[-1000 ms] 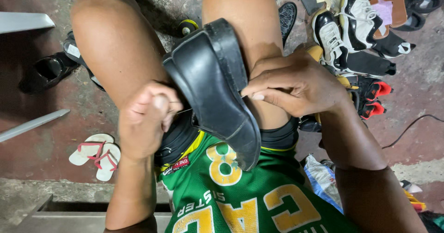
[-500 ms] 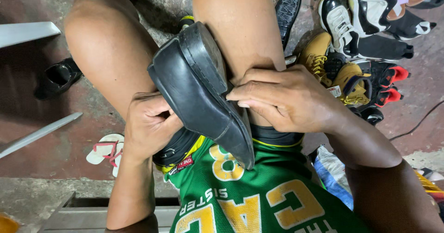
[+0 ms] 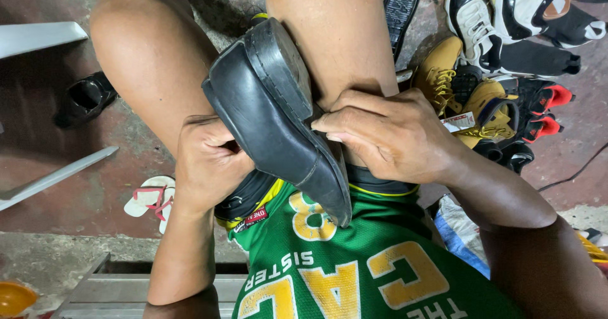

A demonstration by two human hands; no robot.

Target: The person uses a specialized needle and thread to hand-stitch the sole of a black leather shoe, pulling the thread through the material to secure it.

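Seen from the head camera, a black shoe (image 3: 278,113) lies tilted across the person's lap, wedged between the bare knees with its sole turned up and its toe pointing toward the green jersey (image 3: 354,262), a position that braces it so both hands can work along the edge. Left hand (image 3: 209,160) is curled shut around the shoe's near side from below, fingers tucked under the upper, holding it steady. Right hand (image 3: 386,135) is closed on the far edge where sole meets upper, fingertips pinched together at the seam; whether they hold a needle or thread I cannot tell. The shoe looks like smooth, slightly glossy leather or rubber, with a thick, matt, flat sole and a rounded rim. On the rough concrete floor (image 3: 38,186) to the right lies a heap of shoes (image 3: 500,59): white and black sneakers, tan lace-up boots, red-tipped pairs. To the left are a pair of flip-flops (image 3: 152,198) with red straps and a dark sandal (image 3: 85,97), well apart from the hands.
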